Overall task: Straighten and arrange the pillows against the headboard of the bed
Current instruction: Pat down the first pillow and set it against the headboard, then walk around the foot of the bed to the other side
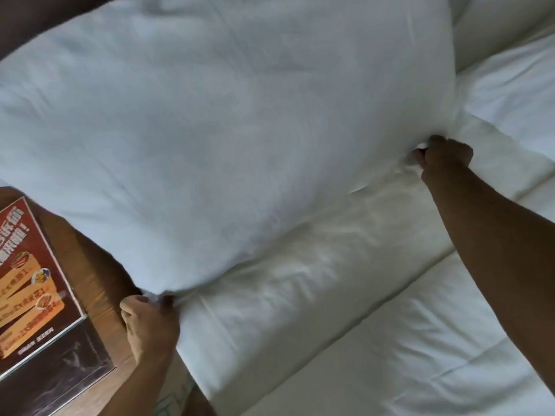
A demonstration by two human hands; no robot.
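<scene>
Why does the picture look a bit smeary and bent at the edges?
Head view: the big pillow looks soft with motion blur, the wide lens bows the bed edges, daylight washes out the sheet at right, and glare streaks the red sign.

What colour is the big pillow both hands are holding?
Plain white, no pattern; the large soft pillow shows clearly in the head view.

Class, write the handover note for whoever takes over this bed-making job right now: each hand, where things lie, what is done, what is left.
Left hand: shut on the big pillow's near-left corner, by the bedside table.
Right hand: shut on its near-right corner.
The pillow lies over a second pillow on the bed; another pillow sits at far right; the headboard shows at top left.
Done: pillow gripped.
Left: likely straighten it and set it against the headboard.
</scene>
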